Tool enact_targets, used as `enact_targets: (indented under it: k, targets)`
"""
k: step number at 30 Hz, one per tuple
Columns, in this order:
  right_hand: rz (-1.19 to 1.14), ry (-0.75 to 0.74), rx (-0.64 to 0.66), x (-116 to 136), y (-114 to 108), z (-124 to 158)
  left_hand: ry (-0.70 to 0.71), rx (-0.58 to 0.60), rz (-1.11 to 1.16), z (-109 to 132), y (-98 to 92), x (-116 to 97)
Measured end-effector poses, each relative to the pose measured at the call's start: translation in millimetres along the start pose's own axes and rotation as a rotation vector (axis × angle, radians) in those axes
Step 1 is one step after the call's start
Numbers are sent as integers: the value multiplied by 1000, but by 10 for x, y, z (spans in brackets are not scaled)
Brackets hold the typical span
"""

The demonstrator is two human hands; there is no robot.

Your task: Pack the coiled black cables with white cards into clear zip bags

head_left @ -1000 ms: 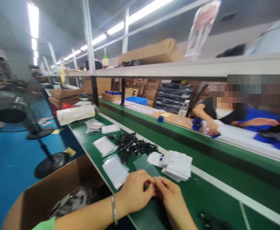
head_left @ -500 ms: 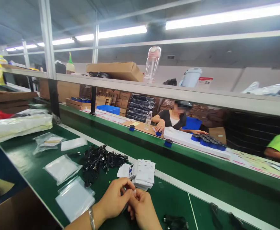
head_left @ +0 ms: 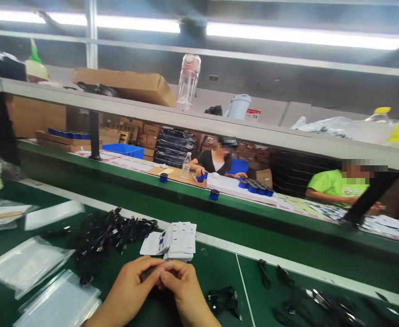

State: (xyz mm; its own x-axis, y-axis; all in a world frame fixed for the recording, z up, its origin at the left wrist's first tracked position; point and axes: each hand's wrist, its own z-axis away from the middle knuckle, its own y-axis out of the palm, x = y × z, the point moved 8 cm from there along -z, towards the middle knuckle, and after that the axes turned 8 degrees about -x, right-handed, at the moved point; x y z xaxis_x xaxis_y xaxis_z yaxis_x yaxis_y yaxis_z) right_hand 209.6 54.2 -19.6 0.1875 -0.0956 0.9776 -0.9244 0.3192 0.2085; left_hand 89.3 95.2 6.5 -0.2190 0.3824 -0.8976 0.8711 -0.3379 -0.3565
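My left hand (head_left: 134, 281) and my right hand (head_left: 182, 284) meet at the fingertips, low over the green work surface (head_left: 216, 268). Both are closed in a pinch. Whatever is between the fingers is mostly hidden and too small to name. Just beyond them lies a stack of white printed cards (head_left: 182, 240), some fanned out on its left side. A heap of black cables (head_left: 107, 236) with metal plugs spreads to the left. Right of my right hand sits a small bundle of black cable (head_left: 224, 299).
Flat clear bags (head_left: 59, 302) lie at the left. More coiled black cables (head_left: 308, 304) are scattered at the right. Across a green ledge (head_left: 131, 181), blue-and-black round items (head_left: 214, 194) stand, and two people sit at work. A long shelf (head_left: 199, 120) crosses above.
My view has swung to the right, bringing in the coiled cables and more of the person in green. Both hands stay together, fingers still pinched.
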Motion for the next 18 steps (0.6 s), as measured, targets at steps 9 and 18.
enact_targets:
  k: [9,18]
  targets:
    - [-22,-7,-133,-40,-115,-34,124,-167,-92,49,-77,-4]
    - [-111,-16,-158,-11,-79,-16,187,-192,-71,20,-138,52]
